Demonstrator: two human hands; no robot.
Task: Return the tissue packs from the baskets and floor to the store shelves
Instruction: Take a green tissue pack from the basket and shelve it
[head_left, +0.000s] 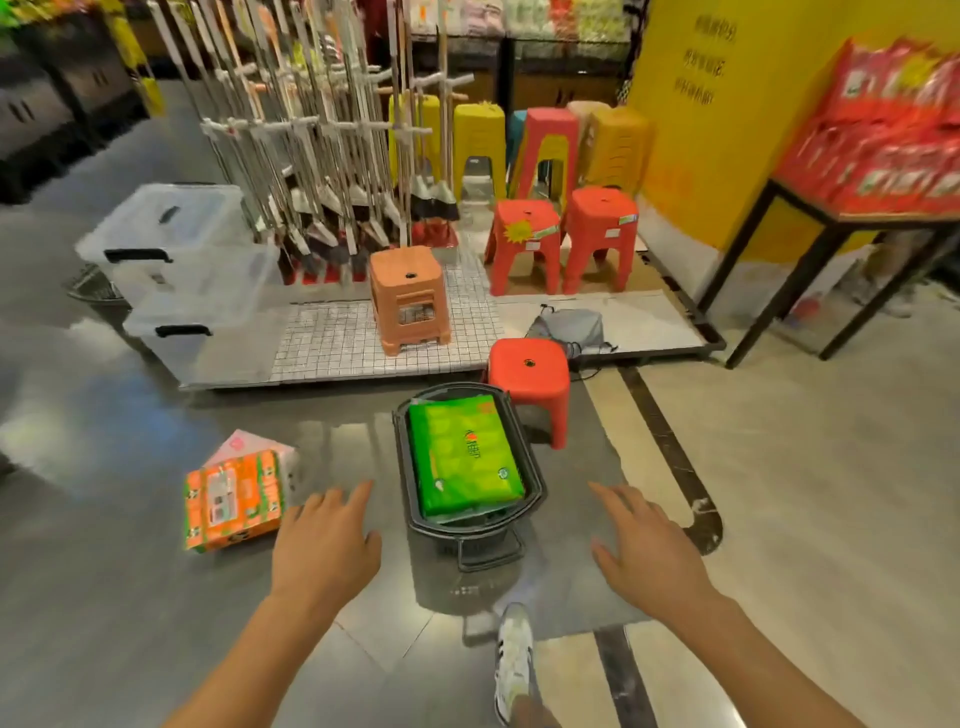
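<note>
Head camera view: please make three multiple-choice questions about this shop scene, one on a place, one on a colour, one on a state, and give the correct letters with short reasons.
1. Where does the green tissue pack lie?
A. in the black basket
B. on the red stool
C. on the display table

2. What colour is the tissue pack lying on the floor at the left?
A. blue
B. orange
C. purple

3. What are the two hands doing?
A. both grip the basket
B. the left holds a pack
C. both are open and hold nothing

Answers:
1 A, the green pack fills the basket, which stands on the floor beside the red stool.
2 B, the orange tissue pack lies on the grey floor, left of the basket.
3 C, the left hand and the right hand show spread fingers on either side of the basket and touch nothing.
</note>
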